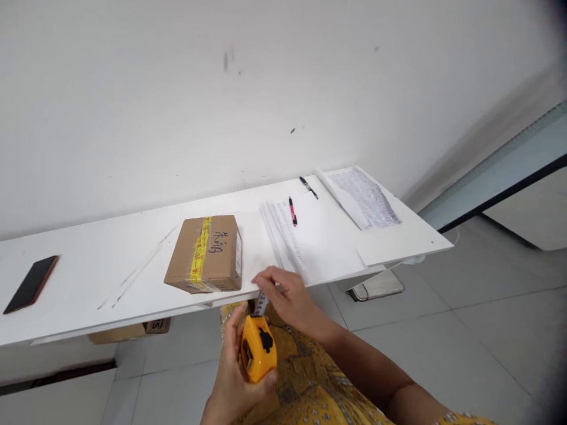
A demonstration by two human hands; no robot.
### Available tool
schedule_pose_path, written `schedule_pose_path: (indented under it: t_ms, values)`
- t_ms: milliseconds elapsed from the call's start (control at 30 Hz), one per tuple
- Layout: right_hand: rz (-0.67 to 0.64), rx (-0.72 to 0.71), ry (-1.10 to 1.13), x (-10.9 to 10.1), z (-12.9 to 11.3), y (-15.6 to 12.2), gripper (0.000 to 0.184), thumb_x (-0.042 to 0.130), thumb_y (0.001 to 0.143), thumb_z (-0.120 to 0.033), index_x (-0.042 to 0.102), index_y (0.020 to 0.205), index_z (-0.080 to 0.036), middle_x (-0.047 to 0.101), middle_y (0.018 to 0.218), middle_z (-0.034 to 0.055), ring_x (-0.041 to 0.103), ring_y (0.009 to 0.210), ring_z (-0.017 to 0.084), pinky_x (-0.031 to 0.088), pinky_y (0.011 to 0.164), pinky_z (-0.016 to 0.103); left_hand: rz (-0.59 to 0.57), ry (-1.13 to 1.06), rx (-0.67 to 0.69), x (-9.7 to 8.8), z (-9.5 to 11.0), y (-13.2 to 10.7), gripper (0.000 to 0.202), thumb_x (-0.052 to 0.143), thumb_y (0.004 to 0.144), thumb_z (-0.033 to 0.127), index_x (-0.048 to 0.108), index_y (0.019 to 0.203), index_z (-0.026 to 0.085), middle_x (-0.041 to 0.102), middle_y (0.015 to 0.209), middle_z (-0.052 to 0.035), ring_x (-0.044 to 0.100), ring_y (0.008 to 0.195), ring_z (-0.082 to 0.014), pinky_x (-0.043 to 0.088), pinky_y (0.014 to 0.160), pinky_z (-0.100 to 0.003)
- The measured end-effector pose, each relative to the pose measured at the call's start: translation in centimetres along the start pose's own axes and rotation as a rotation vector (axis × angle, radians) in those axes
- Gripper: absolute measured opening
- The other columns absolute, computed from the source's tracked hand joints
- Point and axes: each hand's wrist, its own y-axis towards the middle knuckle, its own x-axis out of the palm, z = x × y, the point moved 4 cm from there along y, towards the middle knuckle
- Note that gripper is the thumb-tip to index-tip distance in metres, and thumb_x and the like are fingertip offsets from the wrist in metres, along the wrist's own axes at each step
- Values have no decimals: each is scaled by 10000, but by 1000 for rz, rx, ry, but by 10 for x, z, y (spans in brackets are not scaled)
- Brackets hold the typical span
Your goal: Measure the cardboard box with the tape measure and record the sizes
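Note:
My left hand [237,369] is closed around a yellow tape measure [260,349] with a black button, held in front of the table edge. A short length of its white blade [261,304] is drawn out. My right hand [287,295] pinches the blade's free end, close to the table's front edge. Just left of that hand, a brown cardboard box [225,255] rests on the white table [133,265]. Yellow printed tape [200,251] runs over the box, and dark handwriting marks its top.
A dark phone [32,283] lies at the table's left. Right of the box are a notebook [283,236], a red pen [293,211], a black pen [309,188] and a written sheet [365,198]. Another carton [133,332] shows below the table, and a wall stands behind.

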Motion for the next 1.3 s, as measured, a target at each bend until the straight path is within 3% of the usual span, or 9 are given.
schedule_pose_path:
  t_ms: [133,300,400,567,733,900,1000,1133,1300]
  values:
    - [43,-157,-201,-25,4,-7,250,475,972,-365,678,1012,-224,693,726,34,617,610,153,490,564,279,-51,88,152,9,24,27,895,777,682,283,306,1441,237,581,1252,-157,618,1083,-308,519,876,-393]
    - [460,176,-268,-123,66,43,322,432,962,-448,643,990,-206,647,733,14,579,614,143,463,597,267,-168,79,351,39,81,85,835,756,715,222,286,1404,249,571,1282,-157,621,1084,-289,497,915,-420]
    - [413,369,-332,-151,117,89,271,480,908,-421,610,987,-196,642,743,10,602,693,164,466,678,281,-265,86,353,85,96,140,737,729,743,270,322,1355,216,617,1127,-108,643,918,-223,513,799,-349]
    - [220,661,-532,-142,173,141,217,468,899,-376,555,988,-198,695,986,86,626,870,208,445,793,318,-213,528,295,136,64,216,667,694,774,323,348,1324,172,611,893,-23,610,742,-186,484,708,-326]
    - [94,650,-640,-124,190,157,375,594,840,-467,529,1069,-177,690,1027,140,621,957,286,427,867,393,-182,960,298,121,19,235,672,676,760,254,360,1341,139,620,1101,-131,615,1010,-292,484,850,-408]
    - [13,531,-571,-127,194,162,280,579,800,-160,591,1080,-160,702,980,130,624,1002,285,439,916,424,-207,1062,287,103,8,231,695,729,715,249,433,1331,122,558,1293,-207,472,1272,-380,384,1041,-510]
    - [56,510,-298,-139,192,164,277,470,857,-147,615,1091,-172,712,826,61,673,836,201,513,835,352,-236,1097,283,103,14,234,703,729,758,432,464,1333,124,431,1474,-227,325,1411,-404,278,1136,-538]
    - [207,428,491,-149,188,169,186,595,825,-179,643,1004,-180,747,888,60,713,858,183,563,830,318,-248,1139,257,107,23,253,498,469,956,439,512,1339,124,389,1550,-174,308,1457,-295,266,1182,-426]
    - [246,408,579,-132,199,174,226,786,747,-344,640,837,-196,739,762,43,686,708,160,557,681,270,-335,1172,213,116,18,286,439,471,939,333,559,1311,118,421,1543,-149,331,1454,-272,261,1188,-393]
